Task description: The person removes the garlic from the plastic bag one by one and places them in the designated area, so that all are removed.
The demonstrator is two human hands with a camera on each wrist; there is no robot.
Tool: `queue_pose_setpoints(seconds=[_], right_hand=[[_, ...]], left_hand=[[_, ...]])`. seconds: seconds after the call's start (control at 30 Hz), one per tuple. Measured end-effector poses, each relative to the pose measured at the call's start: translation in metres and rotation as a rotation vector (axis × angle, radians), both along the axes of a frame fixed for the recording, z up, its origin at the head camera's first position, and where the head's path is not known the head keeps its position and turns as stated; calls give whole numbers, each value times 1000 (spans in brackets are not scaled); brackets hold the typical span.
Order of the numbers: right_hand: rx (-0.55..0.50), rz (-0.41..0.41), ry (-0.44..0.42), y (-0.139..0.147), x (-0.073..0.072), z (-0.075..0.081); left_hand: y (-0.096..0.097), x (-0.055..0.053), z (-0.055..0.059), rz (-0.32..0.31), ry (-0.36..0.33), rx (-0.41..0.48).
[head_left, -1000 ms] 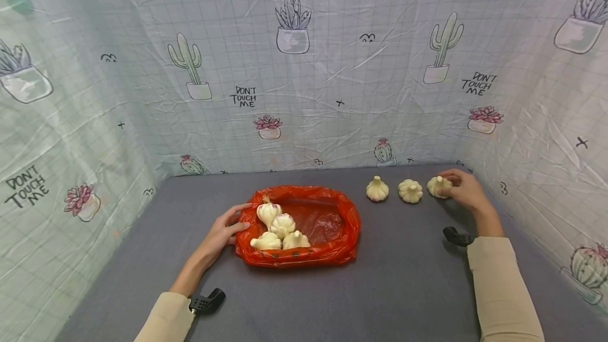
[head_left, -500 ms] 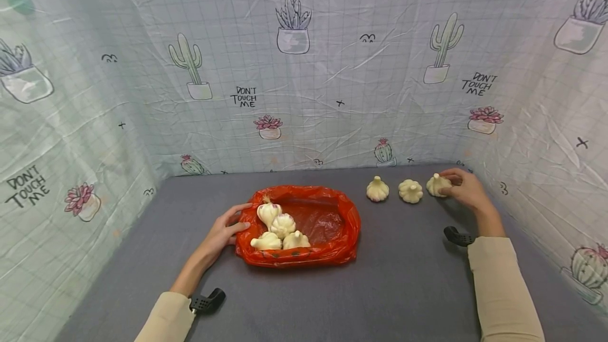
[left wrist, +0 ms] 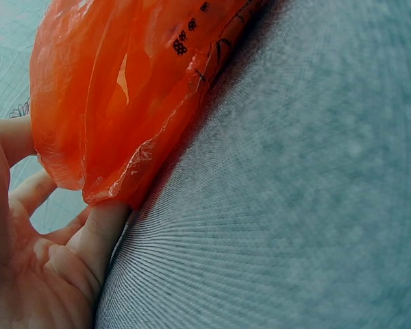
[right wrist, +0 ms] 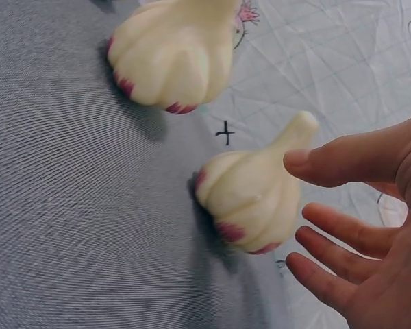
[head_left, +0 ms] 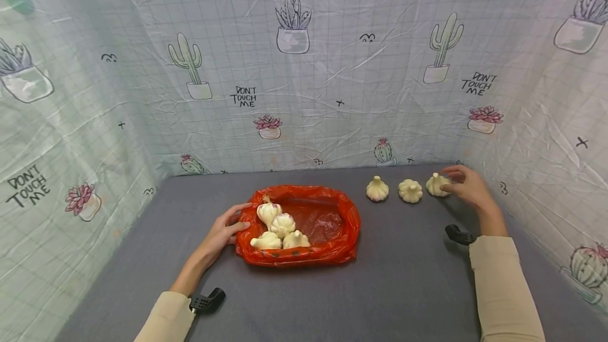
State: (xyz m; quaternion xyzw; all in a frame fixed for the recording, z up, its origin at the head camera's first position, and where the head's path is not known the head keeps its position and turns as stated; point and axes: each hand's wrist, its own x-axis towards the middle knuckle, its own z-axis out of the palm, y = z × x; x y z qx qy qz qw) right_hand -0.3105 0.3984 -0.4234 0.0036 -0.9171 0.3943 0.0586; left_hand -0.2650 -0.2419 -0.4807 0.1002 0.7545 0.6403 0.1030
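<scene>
A red plastic bag (head_left: 328, 260), its rim rolled down, stands open on the table with several garlic bulbs (head_left: 283, 225) in its left part. My left hand (head_left: 222, 231) rests against the bag's left end, fingers spread and fairly straight; the left wrist view has the fingertips touching the plastic (left wrist: 116, 103). At the back right, three more bulbs stand in a row. My right hand (head_left: 470, 189) is beside the rightmost garlic bulb (head_left: 437, 185), which stands stem up. In the right wrist view thumb and fingers are spread near that bulb (right wrist: 250, 195), without gripping it.
The middle garlic bulb (head_left: 410, 191) and the left one (head_left: 377, 189) lie between the bag and my right hand. A grey cloth (head_left: 399, 289) covers the table. Behind hangs a printed curtain (head_left: 323, 120), close to the row of bulbs.
My right hand has let go of the rightmost garlic bulb and shifted slightly right, its fingers spreading. That bulb has turned a little, its stem now more upright. The left hand and bag stay still.
</scene>
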Motion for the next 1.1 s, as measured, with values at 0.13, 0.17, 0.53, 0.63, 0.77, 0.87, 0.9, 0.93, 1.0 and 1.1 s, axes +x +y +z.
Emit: queue_pose_setpoints(seconds=[0.13, 0.17, 0.53, 0.63, 0.77, 0.87, 0.9, 0.93, 1.0, 1.1], right_hand=[[14, 9, -18, 1, 2, 7], [19, 11, -22, 1, 2, 9], [90, 31, -18, -13, 11, 40], [89, 46, 8, -17, 14, 47], [69, 63, 22, -20, 16, 55], [58, 76, 36, -24, 18, 60], [57, 81, 44, -26, 19, 61], [57, 84, 50, -28, 20, 63], [60, 91, 68, -32, 21, 67], [66, 98, 83, -37, 24, 72]], left_hand=[[0, 0, 0, -3, 2, 1], [0, 0, 0, -6, 3, 1], [0, 0, -1, -6, 3, 0], [0, 0, 0, -4, 3, -2], [0, 0, 0, -3, 0, 0], [0, 0, 1, -5, -3, 5], [0, 0, 1, -5, -4, 5], [0, 0, 1, -5, -4, 7], [0, 0, 1, -5, -5, 6], [0, 1, 1, -4, -4, 2]])
